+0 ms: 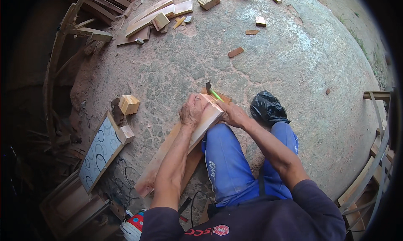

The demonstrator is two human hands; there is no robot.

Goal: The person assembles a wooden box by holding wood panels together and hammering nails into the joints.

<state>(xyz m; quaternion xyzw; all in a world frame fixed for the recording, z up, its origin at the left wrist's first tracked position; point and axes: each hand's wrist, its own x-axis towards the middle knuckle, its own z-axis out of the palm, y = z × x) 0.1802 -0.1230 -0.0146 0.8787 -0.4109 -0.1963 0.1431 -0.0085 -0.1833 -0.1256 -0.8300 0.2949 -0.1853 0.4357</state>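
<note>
A long wooden board [168, 151] lies slanted beside my left leg, its far end raised near my knee. My left hand [192, 112] is closed over the left edge of that end. At the other side of the end, my right hand [233, 114] is closed around a slim green pen-like tool [216, 95]; its fingers are partly hidden by the board. A flat black piece [208, 87] stands up just beyond the tool; whether the two are joined I cannot tell. Another piece of wood [225, 98] shows behind the board's end.
Stacked wood blocks [129, 104] and a circle-patterned panel [100, 142] are on the left. A black plastic bag [268, 107] covers my right foot. Wood offcuts [159, 20] lie farther off. Cables [126, 178] and a red-and-white object [136, 224] are at lower left. Timber frames [369, 174] stand right.
</note>
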